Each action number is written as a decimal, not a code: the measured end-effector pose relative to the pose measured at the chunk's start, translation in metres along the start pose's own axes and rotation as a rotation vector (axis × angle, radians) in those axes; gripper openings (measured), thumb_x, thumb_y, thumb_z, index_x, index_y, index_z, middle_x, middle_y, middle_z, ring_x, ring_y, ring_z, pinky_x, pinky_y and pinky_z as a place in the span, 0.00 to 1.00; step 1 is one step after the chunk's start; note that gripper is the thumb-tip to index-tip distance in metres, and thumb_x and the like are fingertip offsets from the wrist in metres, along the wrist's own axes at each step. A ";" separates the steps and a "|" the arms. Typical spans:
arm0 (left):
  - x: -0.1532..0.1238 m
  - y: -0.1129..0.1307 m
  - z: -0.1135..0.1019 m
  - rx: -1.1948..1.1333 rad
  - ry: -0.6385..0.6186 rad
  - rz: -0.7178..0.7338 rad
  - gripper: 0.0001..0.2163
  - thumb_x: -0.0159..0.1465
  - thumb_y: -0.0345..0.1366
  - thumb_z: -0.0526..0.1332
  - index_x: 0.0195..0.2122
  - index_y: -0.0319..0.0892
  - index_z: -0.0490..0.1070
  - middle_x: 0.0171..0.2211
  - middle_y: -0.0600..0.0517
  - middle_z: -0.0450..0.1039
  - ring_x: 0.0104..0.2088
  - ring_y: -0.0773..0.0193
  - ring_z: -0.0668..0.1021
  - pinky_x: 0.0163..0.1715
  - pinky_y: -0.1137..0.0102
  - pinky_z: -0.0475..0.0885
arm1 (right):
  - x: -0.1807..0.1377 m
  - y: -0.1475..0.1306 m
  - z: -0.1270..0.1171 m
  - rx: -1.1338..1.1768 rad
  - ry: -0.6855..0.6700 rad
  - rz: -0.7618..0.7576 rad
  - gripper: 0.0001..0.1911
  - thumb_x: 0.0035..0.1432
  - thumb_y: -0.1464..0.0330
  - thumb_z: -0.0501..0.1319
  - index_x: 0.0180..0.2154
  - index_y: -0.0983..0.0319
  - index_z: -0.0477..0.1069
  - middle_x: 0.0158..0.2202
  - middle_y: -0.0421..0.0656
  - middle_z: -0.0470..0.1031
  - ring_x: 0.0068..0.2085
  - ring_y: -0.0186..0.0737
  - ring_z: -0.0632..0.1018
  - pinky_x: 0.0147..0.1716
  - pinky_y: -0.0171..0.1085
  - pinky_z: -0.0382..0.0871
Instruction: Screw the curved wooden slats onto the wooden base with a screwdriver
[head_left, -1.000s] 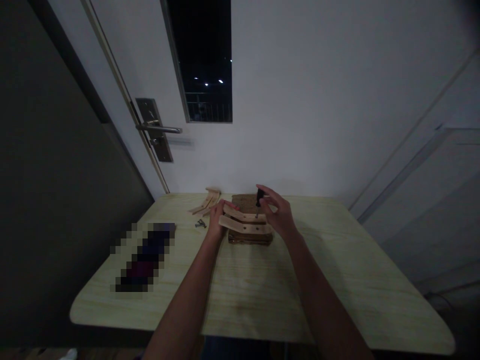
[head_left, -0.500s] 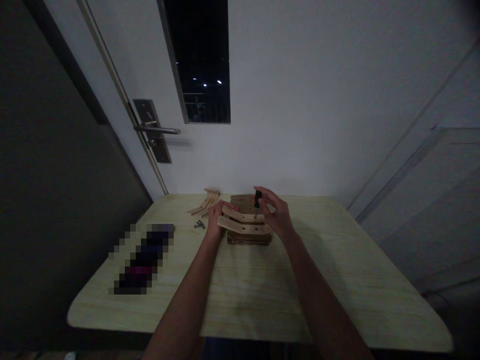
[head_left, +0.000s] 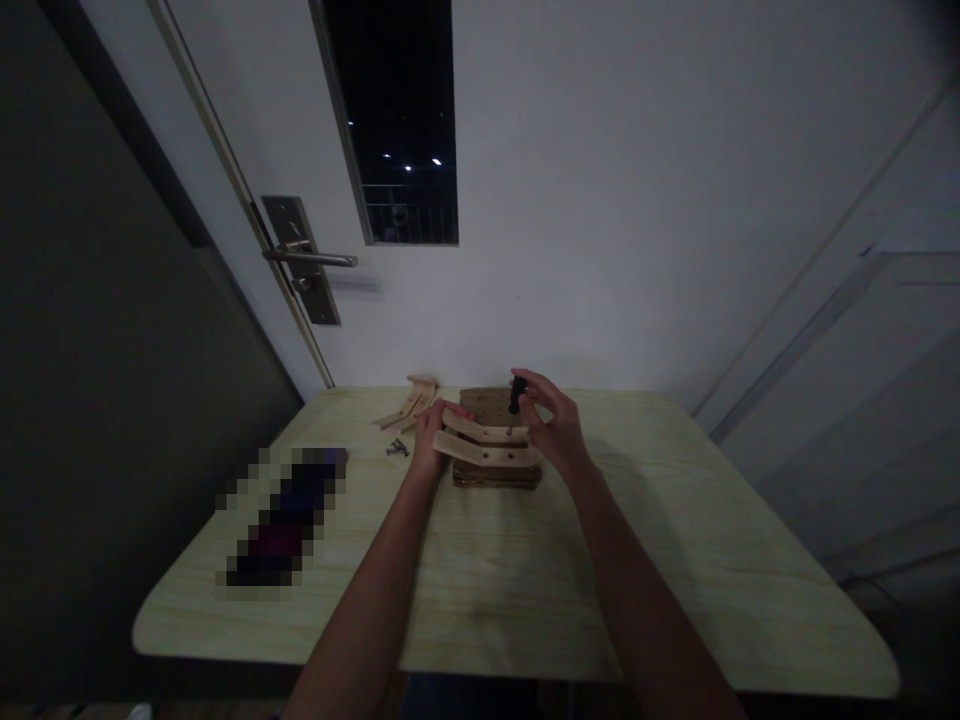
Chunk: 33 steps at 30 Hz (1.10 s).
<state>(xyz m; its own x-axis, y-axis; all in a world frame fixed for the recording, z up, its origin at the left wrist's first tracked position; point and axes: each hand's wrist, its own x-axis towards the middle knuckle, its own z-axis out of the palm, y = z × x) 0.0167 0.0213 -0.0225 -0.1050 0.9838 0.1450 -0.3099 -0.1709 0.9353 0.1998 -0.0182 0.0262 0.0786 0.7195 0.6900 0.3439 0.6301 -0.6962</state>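
Note:
A dark wooden block [head_left: 495, 474] lies on the far middle of the pale table [head_left: 517, 580], with two light curved wooden strips [head_left: 487, 446] across its top. My left hand [head_left: 427, 440] grips the left ends of these strips. My right hand [head_left: 551, 425] pinches the black handle of a small screwdriver [head_left: 515, 393], which stands upright with its tip on the rear strip.
More curved wooden strips [head_left: 409, 405] lie at the table's far left edge, and a few small dark screws [head_left: 396, 449] beside them. A blurred dark object [head_left: 285, 518] lies on the left. A door with a metal handle [head_left: 307, 258] stands behind.
Both hands stay on the strips and screwdriver; the right fingers have shifted slightly on the handle. The view has drifted a little.

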 end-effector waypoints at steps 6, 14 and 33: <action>-0.001 0.001 -0.001 0.042 0.008 0.003 0.20 0.63 0.51 0.55 0.23 0.42 0.73 0.23 0.48 0.77 0.22 0.60 0.77 0.26 0.67 0.72 | 0.001 0.000 0.001 -0.011 0.001 -0.009 0.15 0.61 0.61 0.61 0.49 0.54 0.74 0.45 0.42 0.79 0.39 0.39 0.81 0.42 0.43 0.78; 0.003 -0.004 -0.002 0.026 -0.007 0.022 0.19 0.62 0.51 0.55 0.24 0.42 0.72 0.23 0.50 0.77 0.23 0.61 0.78 0.28 0.68 0.73 | 0.003 0.001 0.000 -0.112 0.020 -0.109 0.14 0.61 0.62 0.61 0.48 0.53 0.76 0.40 0.43 0.78 0.37 0.38 0.77 0.39 0.42 0.77; 0.005 0.000 0.002 0.001 -0.017 0.002 0.19 0.63 0.49 0.54 0.23 0.42 0.72 0.22 0.50 0.76 0.23 0.63 0.77 0.28 0.68 0.73 | 0.005 -0.002 -0.001 -0.086 0.053 -0.099 0.12 0.58 0.62 0.64 0.45 0.55 0.76 0.39 0.43 0.76 0.36 0.38 0.77 0.40 0.42 0.78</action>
<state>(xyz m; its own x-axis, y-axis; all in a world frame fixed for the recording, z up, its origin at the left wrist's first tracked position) 0.0176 0.0259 -0.0210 -0.0898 0.9843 0.1519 -0.3089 -0.1725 0.9353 0.2004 -0.0168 0.0312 0.0886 0.6376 0.7653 0.4312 0.6680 -0.6065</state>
